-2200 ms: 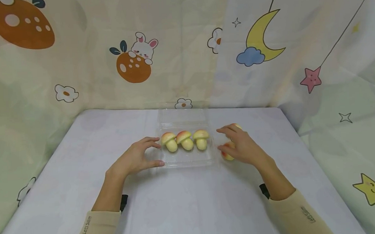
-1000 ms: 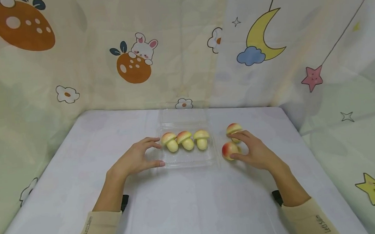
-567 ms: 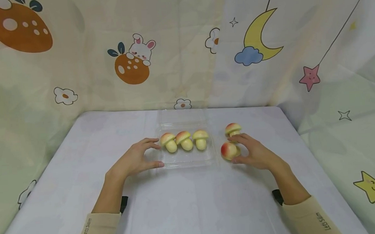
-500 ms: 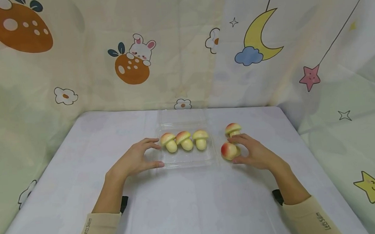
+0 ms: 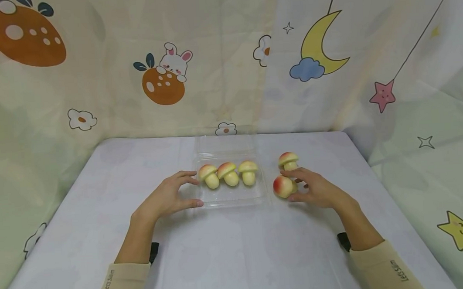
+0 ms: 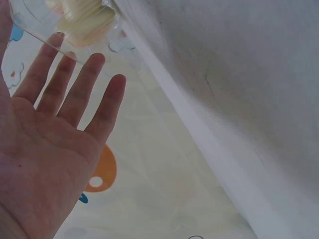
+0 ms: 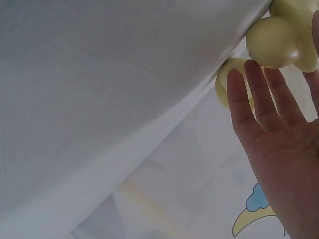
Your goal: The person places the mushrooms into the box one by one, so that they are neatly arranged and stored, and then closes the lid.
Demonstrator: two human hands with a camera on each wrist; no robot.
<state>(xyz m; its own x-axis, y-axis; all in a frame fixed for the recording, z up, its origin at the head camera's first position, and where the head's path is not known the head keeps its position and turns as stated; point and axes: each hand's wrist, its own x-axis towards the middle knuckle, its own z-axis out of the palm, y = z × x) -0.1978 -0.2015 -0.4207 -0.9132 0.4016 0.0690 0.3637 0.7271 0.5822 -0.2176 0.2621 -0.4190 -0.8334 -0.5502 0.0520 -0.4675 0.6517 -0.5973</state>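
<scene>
We saw five mushroom-shaped pieces on a white-covered surface (image 5: pixel 237 257). Three of them sat in a clear plastic container (image 5: pixel 234 201) set about midway between the surface's left and right edges, nearer its far edge. Inside, the left piece (image 5: pixel 211 180), the middle piece (image 5: pixel 230 177) and the right piece (image 5: pixel 249 176) made one row, caps toward the far edge and stems toward us. We saw the container's lid (image 5: pixel 226 142) folded back on the side by the far edge.

At the container's left side we had the left hand (image 5: pixel 165 194), its thumb and fingers spread apart, the thumb by the near left corner and the fingertips up against the clear wall; they held nothing.

The other two pieces lay outside, between the container and the surface's right edge. The nearer piece (image 5: pixel 282 186) lay tipped over, its red-flushed cap toward the container; the farther piece (image 5: pixel 287 159) lay just behind it, cap toward the far edge. Our right hand (image 5: pixel 316 191) reached around the nearer piece, thumb on the near side and fingers on the far side; we could not tell whether they pinched it.

We wore beige sleeves (image 5: pixel 122 283), and a cartoon-printed cloth (image 5: pixel 217 18) hung behind the far edge.
</scene>
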